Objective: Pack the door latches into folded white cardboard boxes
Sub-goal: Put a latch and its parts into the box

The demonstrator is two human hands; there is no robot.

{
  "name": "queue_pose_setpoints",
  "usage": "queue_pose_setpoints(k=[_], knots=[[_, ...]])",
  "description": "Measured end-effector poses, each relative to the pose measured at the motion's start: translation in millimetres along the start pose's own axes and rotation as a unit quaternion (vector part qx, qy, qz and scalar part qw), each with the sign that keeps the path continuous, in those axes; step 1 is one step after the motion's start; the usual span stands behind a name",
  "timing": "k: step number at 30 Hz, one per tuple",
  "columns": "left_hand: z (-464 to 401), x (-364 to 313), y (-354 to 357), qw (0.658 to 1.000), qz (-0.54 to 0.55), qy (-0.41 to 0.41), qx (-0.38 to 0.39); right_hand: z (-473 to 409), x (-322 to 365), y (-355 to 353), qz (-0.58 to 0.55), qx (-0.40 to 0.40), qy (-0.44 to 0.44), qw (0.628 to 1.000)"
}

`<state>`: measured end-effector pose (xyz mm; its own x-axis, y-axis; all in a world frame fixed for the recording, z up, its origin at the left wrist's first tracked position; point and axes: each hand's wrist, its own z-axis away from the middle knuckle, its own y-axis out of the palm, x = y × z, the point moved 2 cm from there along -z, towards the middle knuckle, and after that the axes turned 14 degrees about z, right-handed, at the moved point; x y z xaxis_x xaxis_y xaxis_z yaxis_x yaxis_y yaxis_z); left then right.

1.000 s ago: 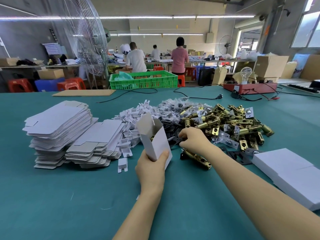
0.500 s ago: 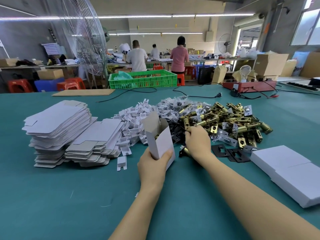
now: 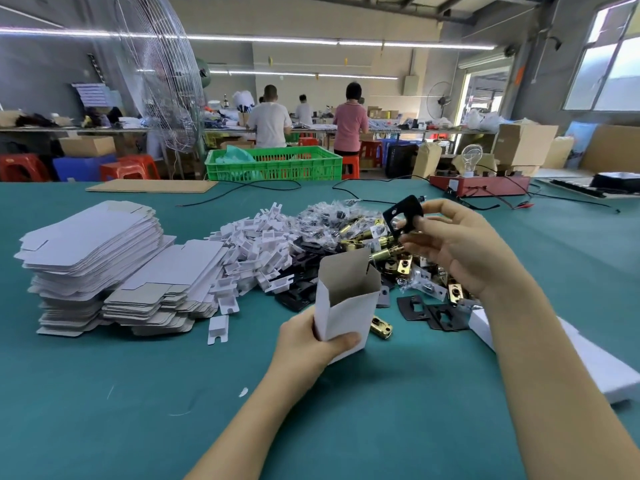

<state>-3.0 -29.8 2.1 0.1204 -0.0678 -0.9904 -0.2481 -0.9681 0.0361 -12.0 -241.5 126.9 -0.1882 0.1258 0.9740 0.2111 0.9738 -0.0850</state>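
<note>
My left hand (image 3: 308, 341) grips a folded white cardboard box (image 3: 346, 306), upright with its open top facing up. My right hand (image 3: 457, 247) is raised above and to the right of the box, holding a black strike plate (image 3: 403, 214) and a brass door latch (image 3: 386, 252) whose end points toward the box opening. A heap of brass latches (image 3: 360, 233), black plates (image 3: 304, 265) and small bagged parts (image 3: 325, 220) lies on the green table behind the box. One brass latch (image 3: 381, 328) lies beside the box.
Stacks of flat white box blanks (image 3: 97, 258) and white card inserts (image 3: 256, 251) lie at the left. Closed white boxes (image 3: 595, 362) sit at the right under my forearm. A green crate (image 3: 273, 164), cables, a red device (image 3: 479, 185) and several people stand beyond.
My right hand has lifted from the heap with a black plate and a brass latch, rising up and right over the box. My left hand has held the box nearly still.
</note>
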Motion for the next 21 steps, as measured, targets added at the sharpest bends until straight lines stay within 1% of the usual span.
queue_pose_setpoints(k=[2,5,9,11,14,18,21], knots=[[0.5,-1.2,1.9,1.000,-0.010,-0.002,0.007,7.4,12.6,0.6,0.030,0.050,-0.026,0.998],[0.4,-0.8,2.0,1.000,-0.014,-0.008,0.014,16.9,26.0,3.4,0.099,0.089,-0.065,0.989],[0.0,0.5,0.7,1.000,0.000,-0.020,0.020,25.0,36.9,8.4,0.247,0.130,-0.100,0.955],[-0.4,0.7,0.5,0.999,0.006,-0.024,0.022,27.2,40.8,10.8,0.287,0.133,-0.104,0.943],[-0.6,0.6,0.2,0.999,0.014,-0.023,0.027,26.9,42.8,12.5,0.318,0.123,-0.105,0.934],[-1.1,1.3,-0.3,0.999,0.014,-0.024,0.031,25.3,38.3,17.9,0.318,0.154,-0.074,0.933],[-1.0,1.0,-0.5,0.999,0.014,-0.027,0.034,23.2,35.4,23.3,0.322,0.161,-0.077,0.930]])
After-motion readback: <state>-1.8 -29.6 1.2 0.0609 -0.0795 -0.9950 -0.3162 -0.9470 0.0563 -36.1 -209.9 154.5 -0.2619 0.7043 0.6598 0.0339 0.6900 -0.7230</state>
